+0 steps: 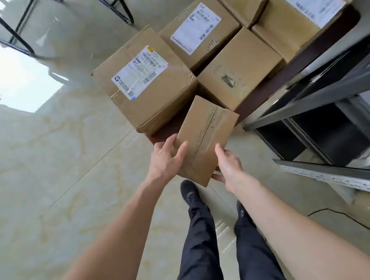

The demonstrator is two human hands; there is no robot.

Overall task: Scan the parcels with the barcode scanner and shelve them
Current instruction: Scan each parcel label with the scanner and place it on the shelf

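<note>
The small parcel (204, 140) is clasped between the left hand (166, 158) and right hand (228, 164) beyond the table's (271, 84) near corner; with no label seen on top, scanning could fail.

white shipping labels (139, 72) on cardboard boxes (150, 91), print too blurred to read

Glossy marbled floor tiles (46, 164) mirror window light beside grey metal shelving (324, 94).
</note>
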